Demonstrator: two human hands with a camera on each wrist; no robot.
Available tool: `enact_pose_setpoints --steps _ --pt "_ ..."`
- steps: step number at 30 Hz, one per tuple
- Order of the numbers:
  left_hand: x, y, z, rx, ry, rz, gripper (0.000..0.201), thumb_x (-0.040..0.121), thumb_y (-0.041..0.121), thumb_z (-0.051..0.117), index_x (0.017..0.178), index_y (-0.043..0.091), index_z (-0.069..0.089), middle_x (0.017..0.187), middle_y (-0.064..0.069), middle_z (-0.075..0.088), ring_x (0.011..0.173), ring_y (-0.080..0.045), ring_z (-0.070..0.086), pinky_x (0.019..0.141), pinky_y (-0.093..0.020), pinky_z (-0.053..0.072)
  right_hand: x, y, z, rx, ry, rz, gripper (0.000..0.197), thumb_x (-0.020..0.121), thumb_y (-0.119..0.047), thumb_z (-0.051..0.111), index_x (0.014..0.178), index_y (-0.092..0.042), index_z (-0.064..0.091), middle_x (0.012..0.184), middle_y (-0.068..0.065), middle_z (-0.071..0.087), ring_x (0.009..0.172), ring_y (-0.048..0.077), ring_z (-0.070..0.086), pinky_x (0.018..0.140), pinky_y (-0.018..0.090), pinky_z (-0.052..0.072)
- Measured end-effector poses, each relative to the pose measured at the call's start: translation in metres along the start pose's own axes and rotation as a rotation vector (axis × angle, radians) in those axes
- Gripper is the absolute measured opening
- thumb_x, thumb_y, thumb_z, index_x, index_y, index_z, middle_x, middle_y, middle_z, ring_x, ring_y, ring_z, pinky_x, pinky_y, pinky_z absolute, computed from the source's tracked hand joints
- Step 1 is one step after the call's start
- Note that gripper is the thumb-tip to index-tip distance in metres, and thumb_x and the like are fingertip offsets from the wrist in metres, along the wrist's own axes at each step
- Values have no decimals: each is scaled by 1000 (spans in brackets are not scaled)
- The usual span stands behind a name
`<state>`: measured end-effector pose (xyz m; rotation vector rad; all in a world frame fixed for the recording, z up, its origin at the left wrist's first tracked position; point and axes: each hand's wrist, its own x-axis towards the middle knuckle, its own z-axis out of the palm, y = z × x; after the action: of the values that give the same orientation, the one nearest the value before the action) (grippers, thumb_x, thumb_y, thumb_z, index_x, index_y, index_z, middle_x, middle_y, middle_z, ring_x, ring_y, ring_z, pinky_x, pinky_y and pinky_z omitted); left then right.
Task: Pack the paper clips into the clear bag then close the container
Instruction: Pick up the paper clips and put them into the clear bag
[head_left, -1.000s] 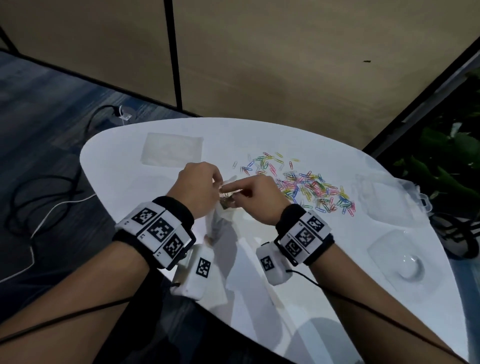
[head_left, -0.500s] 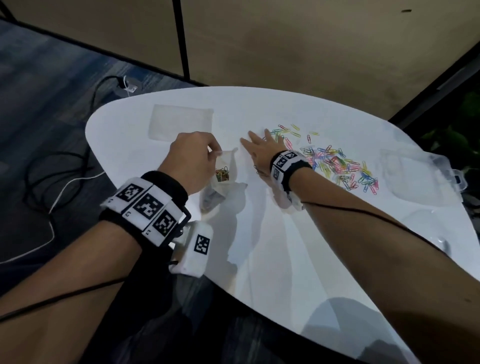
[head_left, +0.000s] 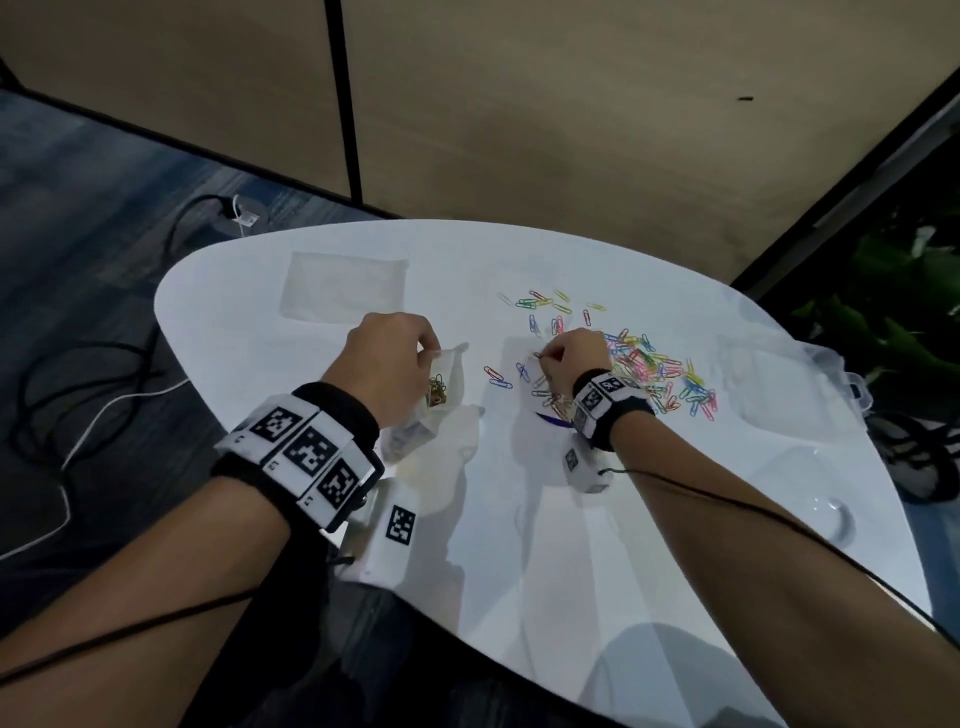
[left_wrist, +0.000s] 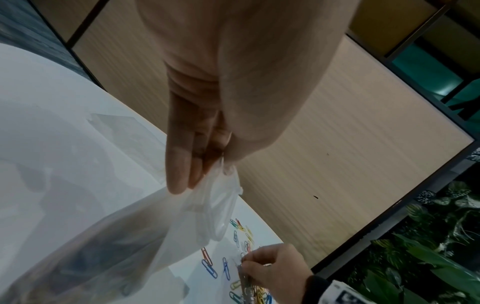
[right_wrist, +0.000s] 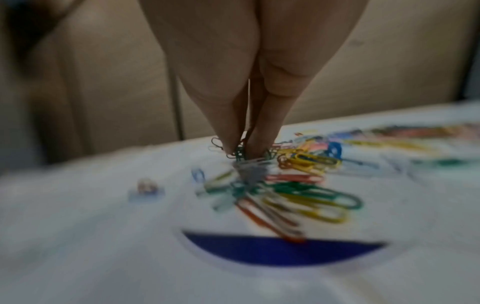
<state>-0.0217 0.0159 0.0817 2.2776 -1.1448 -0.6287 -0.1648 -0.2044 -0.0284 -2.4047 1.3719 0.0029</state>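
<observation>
White and rounded, the table (head_left: 519, 545) carries a loose scatter of coloured paper clips (head_left: 649, 364) spread toward its far right part. The right hand (head_left: 571, 358) is down at the near-left edge of that scatter, fingertips (right_wrist: 257, 148) pressed together in a pinch on a small bunch of clips; the right wrist view is blurred, so how many it has hold of is hard to say, though a tangle of green, yellow and red ones hangs just below the fingers. A few blue and red clips lie apart on the table just left of the right hand.

Further left of the scatter, the left hand (head_left: 389, 364) pinches the top edge of the clear bag (head_left: 441, 395) between thumb and fingers, holding its mouth open and raised. Some clips already lie inside the bag. The bag's lower end rests on the table below the left hand.

Beyond the left hand, toward the table's far edge, a second flat clear bag (head_left: 343, 286) lies on the table. Right of the scatter sits the clear plastic container (head_left: 789, 389), open, near the table's right edge.
</observation>
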Motion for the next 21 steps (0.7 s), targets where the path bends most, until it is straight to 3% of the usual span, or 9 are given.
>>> enact_pose_setpoints --steps 3,4,7,10,12,14,16,19,21 --pt "0 3 2 -6 -13 -23 16 97 16 54 89 21 67 96 -14 70 83 -36 69 81 -42 60 -10 6 -16 403 68 135 8 85 -18 72 87 -14 79 81 0 74 75 14 70 66 19 55" --pt "1 4 2 -6 -11 -27 16 97 16 54 89 20 68 95 -13 70 82 -35 69 81 -42 60 -14 2 -22 546 69 155 7 84 -19 74 87 -14 78 80 -1 74 75 14 71 65 17 55" --pt "1 8 4 1 -3 -39 17 96 14 55 91 16 71 89 -10 71 79 -30 69 82 -39 59 -34 -23 -42 1127 -13 117 10 82 -6 75 90 0 75 89 9 75 84 22 71 83 29 59" --pt "0 15 7 -1 17 -53 19 95 12 55 93 14 73 85 -8 71 79 -27 68 80 -37 60 -66 -56 -47 1421 -200 16 15 84 0 71 98 6 71 90 11 72 84 21 69 86 27 57" --pt "0 17 7 2 36 -61 19 94 12 56 95 15 75 93 -10 72 86 -29 69 82 -37 59 -86 -74 -37 1442 -293 -23 14 86 0 68 99 4 70 89 11 72 81 19 68 82 24 57" --pt "0 18 6 -5 47 -70 19 92 13 58 96 14 77 99 -12 71 90 -32 69 83 -37 59 -98 -86 -20 1366 -287 -38 10 87 0 68 95 1 72 88 12 71 77 19 67 79 26 57" --pt "-1 19 5 -31 41 -84 17 91 13 60 93 12 76 96 -14 70 86 -33 70 81 -38 60 -104 -91 -6 1194 -230 -74 12 88 -4 67 97 -1 74 89 12 73 76 16 66 80 27 57" --pt "-2 18 3 -36 38 -91 15 90 13 61 92 11 76 88 -13 71 81 -31 71 79 -39 61 -105 -93 -5 744 -169 -253 24 90 -13 60 108 -19 75 100 -1 76 83 2 67 83 20 53" --pt "-2 15 2 -54 41 -94 15 90 13 60 90 12 75 85 -13 71 81 -32 71 79 -41 61 -104 -93 -14 695 -186 -298 28 89 -9 57 107 -19 76 101 -2 76 86 4 71 84 22 55"
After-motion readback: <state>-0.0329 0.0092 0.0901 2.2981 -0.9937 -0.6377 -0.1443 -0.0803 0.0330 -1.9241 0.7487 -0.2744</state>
